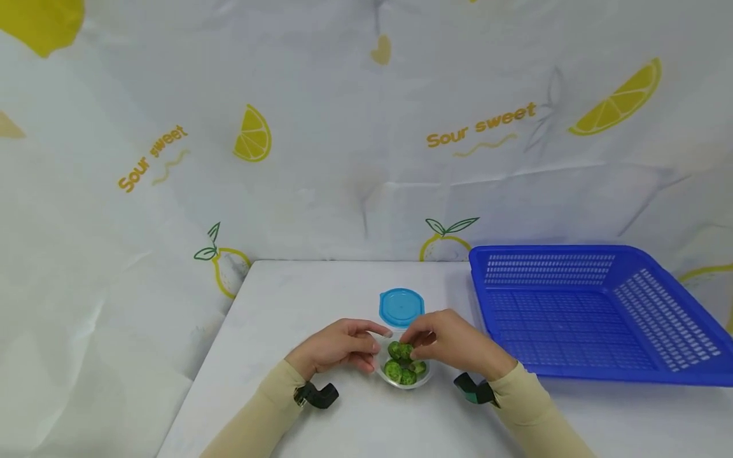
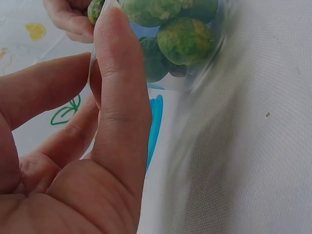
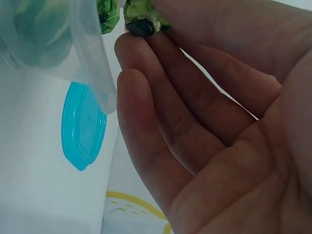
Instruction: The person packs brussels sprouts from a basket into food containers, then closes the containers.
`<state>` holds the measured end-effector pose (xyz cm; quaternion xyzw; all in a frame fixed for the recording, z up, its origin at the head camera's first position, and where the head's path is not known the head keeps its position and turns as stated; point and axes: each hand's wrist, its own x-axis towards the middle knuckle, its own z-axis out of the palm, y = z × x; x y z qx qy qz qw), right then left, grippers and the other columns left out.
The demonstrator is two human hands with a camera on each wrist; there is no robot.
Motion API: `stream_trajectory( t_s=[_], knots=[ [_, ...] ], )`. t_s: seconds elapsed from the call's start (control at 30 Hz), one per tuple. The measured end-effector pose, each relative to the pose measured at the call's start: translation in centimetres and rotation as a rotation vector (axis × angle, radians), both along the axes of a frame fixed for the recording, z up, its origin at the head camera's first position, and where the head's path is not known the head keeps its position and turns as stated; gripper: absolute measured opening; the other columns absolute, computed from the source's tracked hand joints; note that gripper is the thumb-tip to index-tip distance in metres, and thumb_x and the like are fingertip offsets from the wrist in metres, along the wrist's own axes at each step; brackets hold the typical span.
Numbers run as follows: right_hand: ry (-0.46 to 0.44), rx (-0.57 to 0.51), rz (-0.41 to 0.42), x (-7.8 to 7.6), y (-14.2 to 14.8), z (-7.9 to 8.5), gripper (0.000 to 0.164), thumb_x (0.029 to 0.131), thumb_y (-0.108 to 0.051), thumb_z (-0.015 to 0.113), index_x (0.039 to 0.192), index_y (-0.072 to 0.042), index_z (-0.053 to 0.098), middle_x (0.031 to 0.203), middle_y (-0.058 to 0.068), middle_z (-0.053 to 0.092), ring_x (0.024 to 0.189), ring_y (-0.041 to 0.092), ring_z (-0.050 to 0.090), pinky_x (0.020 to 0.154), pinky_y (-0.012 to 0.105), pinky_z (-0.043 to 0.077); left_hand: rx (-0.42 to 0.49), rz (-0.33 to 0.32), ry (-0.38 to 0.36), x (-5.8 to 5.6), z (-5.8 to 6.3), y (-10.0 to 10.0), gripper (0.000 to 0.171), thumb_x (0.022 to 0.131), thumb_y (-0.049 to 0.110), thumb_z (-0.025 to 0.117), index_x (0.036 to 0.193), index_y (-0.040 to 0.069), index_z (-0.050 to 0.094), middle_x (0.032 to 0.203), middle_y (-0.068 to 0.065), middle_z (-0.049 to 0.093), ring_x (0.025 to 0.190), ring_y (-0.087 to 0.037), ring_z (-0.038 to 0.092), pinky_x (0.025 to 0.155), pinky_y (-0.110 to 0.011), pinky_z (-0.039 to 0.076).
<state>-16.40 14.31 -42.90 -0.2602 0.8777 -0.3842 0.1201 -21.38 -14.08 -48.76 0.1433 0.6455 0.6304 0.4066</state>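
A clear plastic bowl (image 1: 405, 386) stands on the white table, with several green Brussels sprouts (image 1: 392, 371) inside. My left hand (image 1: 339, 345) holds the bowl's left side. In the left wrist view, its thumb and a finger pinch the thin rim (image 2: 91, 68), and sprouts (image 2: 185, 41) show through the wall. Above the bowl's right side is my right hand (image 1: 452, 340). A Brussels sprout (image 3: 141, 18) sits between its thumb and fingertips in the right wrist view, partly hidden by the thumb. The bowl's wall (image 3: 90, 63) is just beside these fingers.
Just behind the bowl lies a blue lid (image 1: 401, 306) on the table. A large blue plastic basket (image 1: 550, 299) with slotted walls occupies the right side. A white sheet (image 1: 343, 127) printed with lemons hangs behind the table (image 1: 275, 299).
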Motion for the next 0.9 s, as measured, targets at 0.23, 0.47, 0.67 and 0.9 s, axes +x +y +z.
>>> stream_trajectory(
  t_s=[0.23, 0.47, 0.67, 0.9],
  knots=[
    [0.01, 0.024, -0.028, 0.4, 0.1, -0.5, 0.021, 0.094, -0.011, 0.082, 0.115, -0.016, 0.082, 0.108, -0.01, 0.079, 0.102, 0.013, 0.073, 0.09, 0.029, 0.064, 0.006, -0.013, 0.005, 0.1, 0.5, 0.2, 0.042, 0.105, 0.007, 0.067, 0.147, 0.007, 0.064, 0.099, -0.007, 0.073, 0.079, -0.015, 0.076, 0.078, -0.03, 0.069],
    [0.025, 0.031, -0.025, 0.4, -0.1, -0.6, 0.022, 0.094, -0.01, 0.083, 0.115, -0.014, 0.082, 0.107, -0.009, 0.079, 0.099, 0.011, 0.073, 0.088, 0.029, 0.064, -0.003, -0.01, 0.014, 0.1, 0.7, 0.2, 0.041, 0.105, 0.008, 0.067, 0.145, 0.008, 0.066, 0.098, -0.008, 0.073, 0.079, -0.015, 0.076, 0.079, -0.031, 0.069],
    [0.027, 0.034, -0.021, 0.4, -0.2, -0.6, 0.022, 0.094, -0.011, 0.083, 0.116, -0.014, 0.082, 0.109, -0.005, 0.08, 0.099, 0.01, 0.073, 0.088, 0.03, 0.064, -0.004, -0.001, 0.019, 0.2, 0.6, 0.0, 0.04, 0.104, 0.007, 0.067, 0.145, 0.008, 0.066, 0.099, -0.009, 0.073, 0.079, -0.015, 0.076, 0.078, -0.031, 0.069],
    [0.159, -0.013, -0.126, 0.0, -0.3, -1.1, 0.017, 0.099, -0.015, 0.079, 0.115, -0.014, 0.082, 0.104, -0.007, 0.078, 0.095, 0.005, 0.072, 0.088, 0.033, 0.066, -0.004, -0.006, 0.03, 0.0, 0.6, -0.3, 0.041, 0.105, 0.008, 0.067, 0.146, 0.007, 0.065, 0.1, -0.008, 0.074, 0.08, -0.015, 0.077, 0.08, -0.032, 0.069]
  ],
)
